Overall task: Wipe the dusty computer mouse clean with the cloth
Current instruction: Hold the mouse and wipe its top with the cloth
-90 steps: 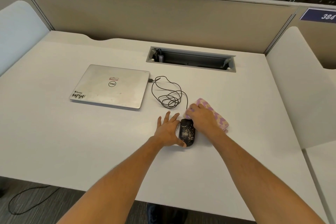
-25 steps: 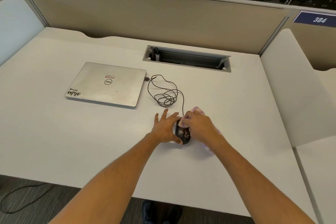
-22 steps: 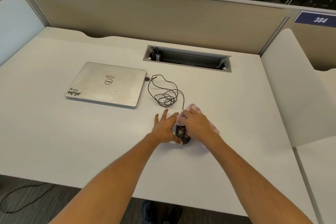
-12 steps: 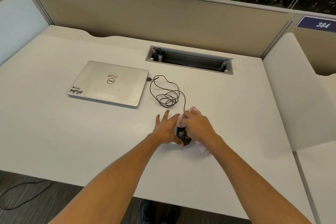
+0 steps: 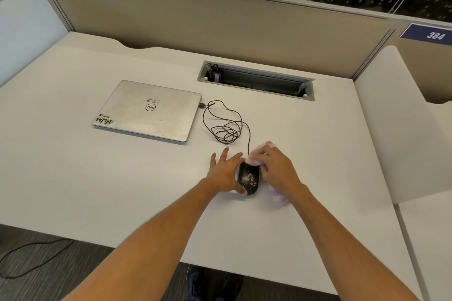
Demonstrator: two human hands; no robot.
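A black computer mouse [image 5: 249, 180] speckled with pale dust lies on the white desk [image 5: 97, 178]. My left hand [image 5: 226, 173] rests flat against its left side, thumb along the near edge, steadying it. My right hand [image 5: 277, 170] presses a pink and purple checked cloth [image 5: 278, 199] onto the mouse's front end and right side. Parts of the cloth stick out beyond my fingertips and under my wrist. The mouse's black cable [image 5: 225, 127] runs away in a loose coil.
A closed silver laptop [image 5: 149, 110] lies to the left, with the cable plugged into its right edge. A recessed cable tray [image 5: 256, 80] opens at the back of the desk. Beige partitions [image 5: 220, 22] and white side panels [image 5: 391, 129] enclose the desk.
My right hand has brought the cloth from the desk beside the mouse onto the mouse's front and rubs there with small shifts. My left hand stays against the mouse.
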